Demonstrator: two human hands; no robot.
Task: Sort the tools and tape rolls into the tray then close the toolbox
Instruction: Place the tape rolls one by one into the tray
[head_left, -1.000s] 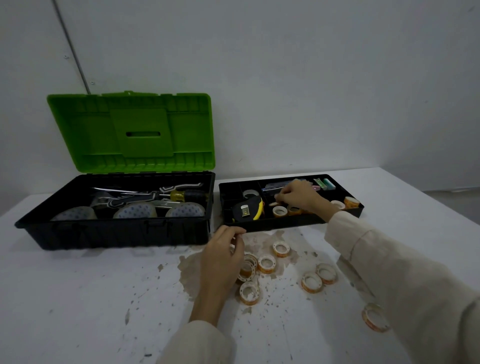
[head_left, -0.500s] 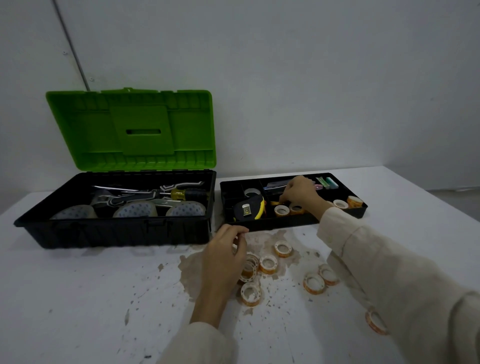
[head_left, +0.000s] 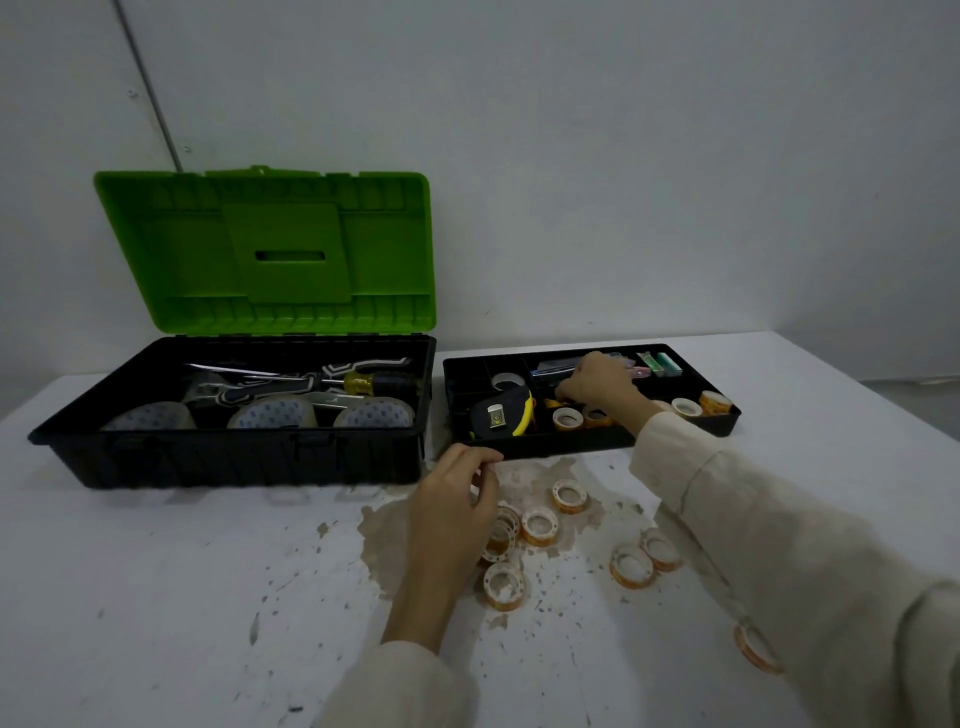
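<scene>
The right hand (head_left: 597, 384) is curled fingers-down inside the shallow black plastic tray (head_left: 545, 448), centre right of the frame; whether it pinches anything I cannot tell. The left hand (head_left: 457, 512), lower centre, has its thumb meeting its forefinger near the tray's front edge, contents likewise unclear. Over the last second the right hand only edged toward the tray's back, so placing seems under way. Small orange-rimmed tape rolls (head_left: 539, 526) lie just beside the left hand; the green-lidded black toolbox (head_left: 234, 460) stands open at left.

Right hand (head_left: 597, 382) slightly farther back over the tray (head_left: 545, 449) than 1 second ago.
</scene>
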